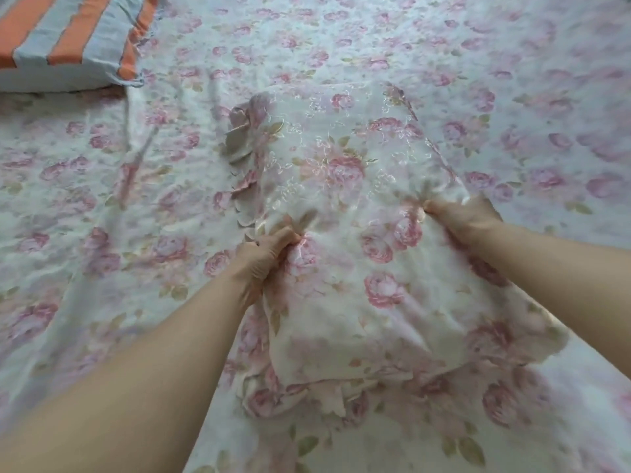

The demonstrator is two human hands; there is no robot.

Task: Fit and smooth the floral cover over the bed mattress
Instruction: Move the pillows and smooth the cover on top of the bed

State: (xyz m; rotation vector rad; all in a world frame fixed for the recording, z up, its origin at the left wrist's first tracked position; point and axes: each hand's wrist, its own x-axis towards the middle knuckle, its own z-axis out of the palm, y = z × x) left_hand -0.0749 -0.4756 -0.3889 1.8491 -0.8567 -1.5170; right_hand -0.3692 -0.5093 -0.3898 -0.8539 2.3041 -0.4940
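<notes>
A white floral cover [478, 63] with pink roses lies spread over the bed mattress and fills most of the view. On top of it, in the middle, sits a folded, bunched floral cloth [345, 186] with a scalloped left edge. My left hand [269, 254] pinches a fold of that cloth on its left side. My right hand [464, 216] grips a fold on its right side. Both arms reach in from the bottom corners.
An orange-and-grey striped pillow [68, 39] lies at the top left corner. Wrinkles run through the spread cover [136, 158] left of the bunched cloth.
</notes>
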